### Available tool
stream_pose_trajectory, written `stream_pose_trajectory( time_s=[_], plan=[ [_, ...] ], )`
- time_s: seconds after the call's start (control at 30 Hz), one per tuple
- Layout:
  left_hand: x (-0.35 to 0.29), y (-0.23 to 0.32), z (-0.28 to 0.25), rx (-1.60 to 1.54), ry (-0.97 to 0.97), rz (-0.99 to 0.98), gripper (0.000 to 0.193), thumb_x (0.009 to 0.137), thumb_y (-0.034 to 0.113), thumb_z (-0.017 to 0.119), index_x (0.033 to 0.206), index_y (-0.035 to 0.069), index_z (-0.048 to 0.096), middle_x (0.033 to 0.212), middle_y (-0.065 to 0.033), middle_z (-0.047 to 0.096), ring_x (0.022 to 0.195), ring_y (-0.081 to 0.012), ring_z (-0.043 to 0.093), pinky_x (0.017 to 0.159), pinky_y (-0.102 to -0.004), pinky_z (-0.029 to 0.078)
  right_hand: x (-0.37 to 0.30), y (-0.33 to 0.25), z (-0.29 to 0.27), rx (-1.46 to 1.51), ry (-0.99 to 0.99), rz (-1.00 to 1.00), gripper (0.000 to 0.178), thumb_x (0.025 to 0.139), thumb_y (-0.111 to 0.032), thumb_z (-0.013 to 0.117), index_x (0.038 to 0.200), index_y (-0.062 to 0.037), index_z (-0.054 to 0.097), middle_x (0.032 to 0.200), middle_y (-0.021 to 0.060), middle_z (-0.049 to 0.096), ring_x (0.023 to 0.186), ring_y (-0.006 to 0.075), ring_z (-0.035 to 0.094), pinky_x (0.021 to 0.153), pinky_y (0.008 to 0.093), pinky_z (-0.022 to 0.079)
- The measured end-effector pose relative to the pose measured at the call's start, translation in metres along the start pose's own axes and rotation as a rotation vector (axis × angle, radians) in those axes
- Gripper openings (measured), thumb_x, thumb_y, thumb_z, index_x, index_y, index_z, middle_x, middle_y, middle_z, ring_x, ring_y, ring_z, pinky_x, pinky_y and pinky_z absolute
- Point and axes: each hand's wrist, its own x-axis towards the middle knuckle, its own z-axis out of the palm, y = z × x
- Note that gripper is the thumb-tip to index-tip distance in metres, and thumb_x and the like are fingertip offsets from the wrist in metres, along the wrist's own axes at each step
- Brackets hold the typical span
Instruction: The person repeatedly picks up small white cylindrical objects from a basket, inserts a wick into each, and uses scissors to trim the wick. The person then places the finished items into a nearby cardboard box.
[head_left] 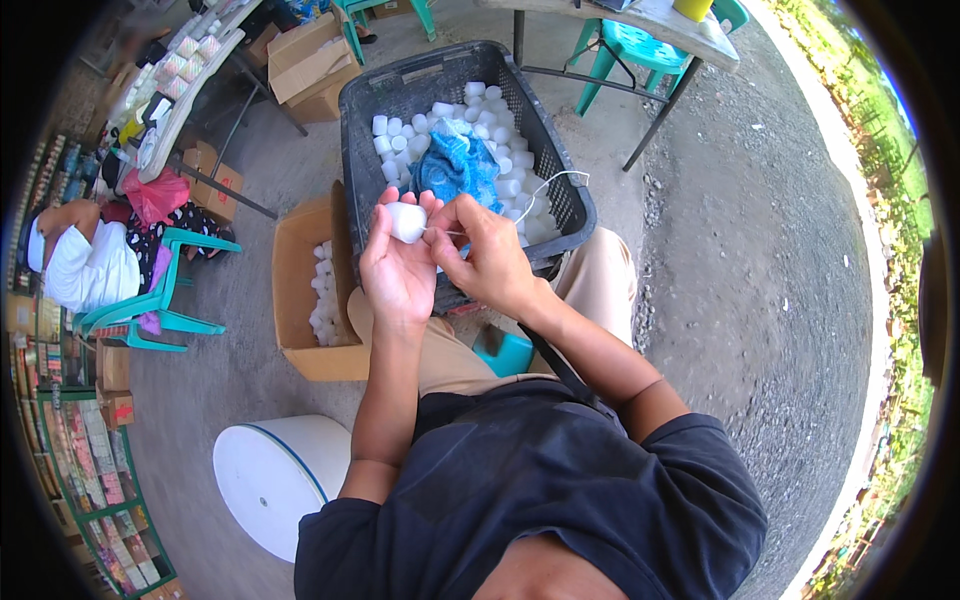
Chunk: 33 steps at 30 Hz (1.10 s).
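Note:
My left hand (398,270) is palm up, its fingers curled round a small white rounded container (407,222). Close against it, my right hand (487,255) pinches a thin pale strand (447,232) whose tip meets the container's side. Behind both hands stands a black plastic crate (365,85) with many white cylindrical containers (398,143) inside. A crumpled blue cloth (455,160) lies on top of them. A white cord (545,183) curves up past the crate's right rim; whether it joins the strand in my fingers I cannot tell.
Left of my knees, an open cardboard box (292,300) holds more white containers. A white drum (265,485) stands near my left elbow. A person in white (95,262) sits by a green chair (170,300) at the left. A table (650,30) stands beyond the crate.

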Motion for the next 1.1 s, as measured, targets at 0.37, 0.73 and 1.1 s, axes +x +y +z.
stream_pose_trajectory(
  time_s=[0.37,0.73,1.1],
  plan=[
    [0.020,-0.010,-0.018,0.037,-0.002,0.191,0.030,0.097,0.029,0.052,0.116,0.006,0.055,0.113,-0.0087,0.060,0.120,-0.0266,0.052,0.098,-0.0396,0.045,0.015,0.005,0.003,-0.202,0.019,-0.087,0.016,0.074,0.001,0.063,0.089,-0.0011,0.059,0.084,0.0147,0.052,0.079,0.0334,0.054,0.069,0.0404,0.045],
    [0.013,0.001,-0.024,0.141,0.042,0.264,0.027,0.096,0.029,0.053,0.111,0.006,0.051,0.117,-0.0089,0.055,0.121,-0.0282,0.051,0.096,-0.0388,0.047,0.015,0.007,0.019,-0.170,0.053,-0.080,0.016,0.074,0.003,0.064,0.088,-0.0024,0.059,0.081,0.0135,0.052,0.077,0.0321,0.055,0.067,0.0400,0.045],
    [0.014,-0.001,-0.025,0.113,0.043,0.266,0.035,0.096,0.034,0.053,0.113,0.003,0.052,0.124,-0.0185,0.055,0.117,-0.0268,0.053,0.096,-0.0374,0.048,0.020,0.002,0.025,-0.185,0.038,-0.116,0.015,0.081,-0.002,0.062,0.093,-0.0004,0.052,0.083,0.0161,0.049,0.075,0.0355,0.054,0.063,0.0423,0.045]
  ],
)
